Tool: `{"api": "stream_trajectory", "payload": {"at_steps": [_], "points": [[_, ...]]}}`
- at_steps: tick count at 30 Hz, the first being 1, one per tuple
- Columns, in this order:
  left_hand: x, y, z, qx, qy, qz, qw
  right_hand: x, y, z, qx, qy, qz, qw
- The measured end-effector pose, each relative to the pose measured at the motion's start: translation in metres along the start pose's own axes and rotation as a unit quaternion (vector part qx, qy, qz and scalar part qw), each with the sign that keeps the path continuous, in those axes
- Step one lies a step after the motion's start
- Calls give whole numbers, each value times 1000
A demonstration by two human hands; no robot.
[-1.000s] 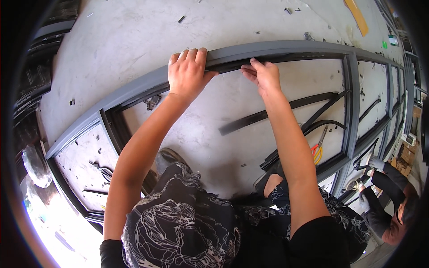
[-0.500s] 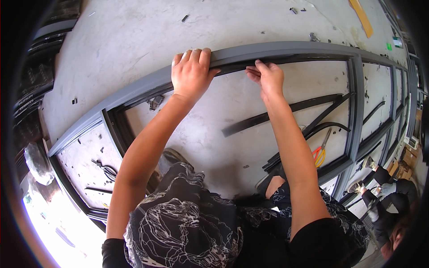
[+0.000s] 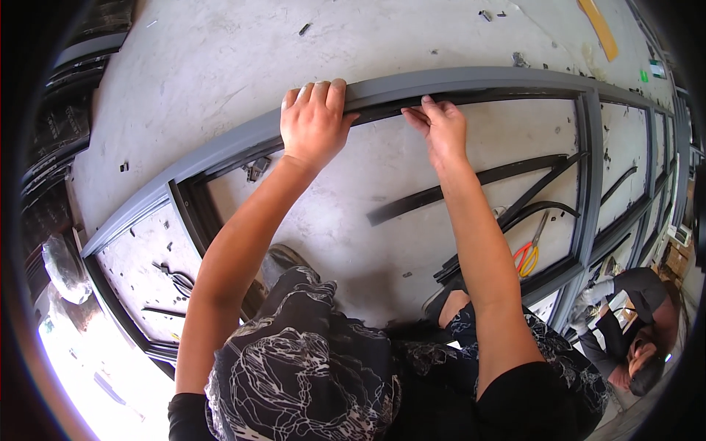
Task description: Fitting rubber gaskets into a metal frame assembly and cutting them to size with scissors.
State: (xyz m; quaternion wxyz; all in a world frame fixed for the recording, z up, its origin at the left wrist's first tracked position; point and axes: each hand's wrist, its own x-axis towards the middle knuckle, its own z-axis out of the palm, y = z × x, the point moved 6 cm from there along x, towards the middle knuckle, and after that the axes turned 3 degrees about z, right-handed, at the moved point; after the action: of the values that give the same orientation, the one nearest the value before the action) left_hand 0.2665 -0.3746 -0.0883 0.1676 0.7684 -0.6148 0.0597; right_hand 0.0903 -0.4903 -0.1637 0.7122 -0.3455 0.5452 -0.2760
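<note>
My left hand (image 3: 315, 121) is wrapped over the far bar of a large grey metal frame (image 3: 478, 76), fingers on its outer side and thumb on the inner side. A hand's width to the right, my right hand (image 3: 441, 128) holds its bent fingers and thumb at the black strip (image 3: 507, 95) along the bar's inner edge. The fingertips look closed on the strip, though their exact contact is partly hidden. Between my forearms, the floor shows through the frame's opening.
Loose black strips (image 3: 456, 189) lie across the frame's opening, beside scissors with orange and yellow handles (image 3: 526, 259). A small metal fitting (image 3: 257, 169) sits near the left corner. Pliers-like dark tool (image 3: 173, 278) lies in the left bay. A co-worker (image 3: 647, 301) crouches at right.
Both my hands keep almost the same places; the right fingers have shifted very slightly at the strip. The co-worker at right has leaned further into view, arms toward the frame.
</note>
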Motion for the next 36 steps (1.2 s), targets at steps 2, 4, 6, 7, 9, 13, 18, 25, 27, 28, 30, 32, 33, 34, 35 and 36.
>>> {"api": "stream_trajectory", "payload": {"at_steps": [2, 4, 6, 7, 9, 13, 18, 25, 27, 28, 30, 32, 33, 34, 35, 36], "points": [[-1, -1, 2, 17, 1, -17, 1000, -1, 4, 4, 75, -38, 5, 996], [-2, -1, 5, 19, -7, -22, 1000, -4, 6, 7, 75, -39, -7, 996], [-1, -1, 7, 20, -13, -26, 999, -4, 5, 11, 74, -39, -21, 996], [0, -1, 7, 22, -11, -21, 999, -3, 6, 11, 64, -30, -22, 997], [4, 5, 11, 19, -8, -15, 1000, -1, 6, 8, 52, -17, -23, 998], [14, 21, 12, 0, 33, 19, 999, -3, 10, 14, 76, -13, -5, 997], [18, 25, 15, 2, 16, -22, 1000, -4, 6, 12, 80, 6, -8, 997], [36, 38, 26, -25, 18, 15, 999, -1, 2, 13, 79, -26, 13, 996], [35, 39, 28, -21, 28, 28, 999, -1, 0, 12, 77, -33, 20, 996], [34, 40, 30, -19, 17, 20, 999, -2, 2, 10, 64, -21, 30, 997], [35, 37, 33, -12, 6, 13, 1000, 1, 6, 10, 53, -12, 41, 998], [38, 42, 31, 2, 20, 55, 998, 5, 10, 11, 63, -32, 36, 997], [36, 42, 31, 6, 9, 43, 999, 6, 10, 8, 64, -38, 41, 996], [38, 44, 34, 16, 14, 50, 999, 9, 7, 5, 57, -59, 34, 996], [38, 44, 34, 30, 17, 55, 998, 9, 4, 7, 51, -84, 29, 995], [38, 45, 34, 31, 29, 59, 997, 7, 5, 5, 42, -71, 36, 996]]}}
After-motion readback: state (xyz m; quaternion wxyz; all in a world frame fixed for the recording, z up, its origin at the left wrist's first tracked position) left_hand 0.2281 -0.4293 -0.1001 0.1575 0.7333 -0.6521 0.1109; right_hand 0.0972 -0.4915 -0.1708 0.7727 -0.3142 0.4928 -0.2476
